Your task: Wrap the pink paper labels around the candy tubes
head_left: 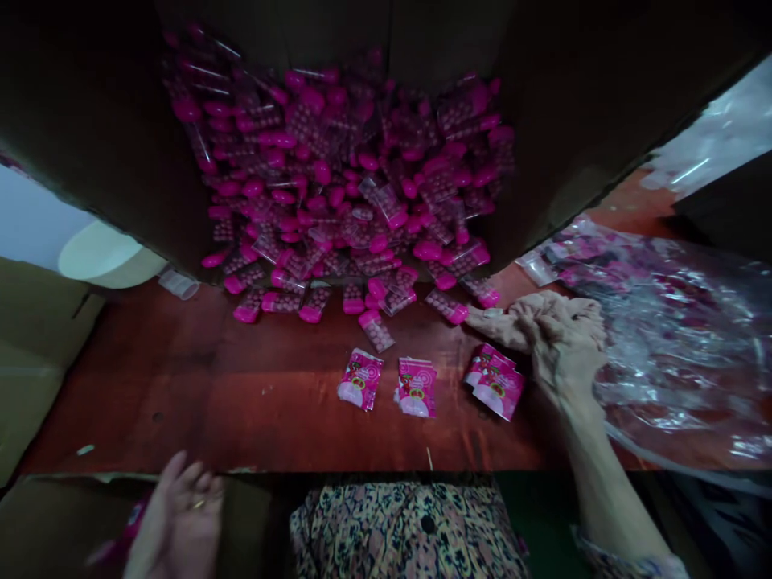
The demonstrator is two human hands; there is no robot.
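Note:
At the table's front edge, my left hand (186, 511) is palm up with loosely curled fingers and nothing visible in it. A dim pink item (124, 531) lies beside its wrist, too dark to name. My right hand (570, 366) rests at the right of the table, closed on a crumpled beige cloth (558, 312); its fingers are partly hidden. The cloth's left end reaches small clear bottles of pink balls with bright pink caps (447, 307). Three small piles of pink printed packets lie between my hands: left (360, 379), middle (416, 388) and right (495, 381).
A large open cardboard box (560, 121) holds a heap of the pink-capped bottles (338, 177), some spilling onto the red table (199, 370). Clear plastic bags (681, 338) lie at the right. A pale round tub (112, 256) and a small clear cup (178, 283) stand left.

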